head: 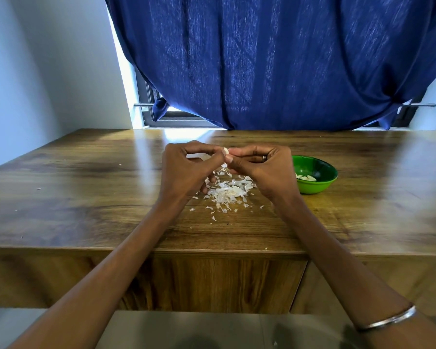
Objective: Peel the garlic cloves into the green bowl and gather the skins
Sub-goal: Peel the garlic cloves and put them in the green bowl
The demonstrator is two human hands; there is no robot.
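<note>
Nearest, two bare forearms reach over the tabletop's (86, 197) front edge, a metal bangle (388, 321) on the right wrist. Beyond them, mid-table, lies a heap of white garlic skins (227, 191). Above it, the left hand (186, 170) and right hand (264, 170) meet, fingertips of both pinching one garlic clove (225, 150). Toward the right edge sits the green bowl (322, 185), holding peeled cloves (306, 177). Farthest, a blue curtain (275, 59) hangs behind.

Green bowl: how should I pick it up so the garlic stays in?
Hold the green bowl by its rim on the right, away from the right hand. It stands upright, open side up, with peeled cloves low inside, so lifting it level should probably keep them in.
</note>
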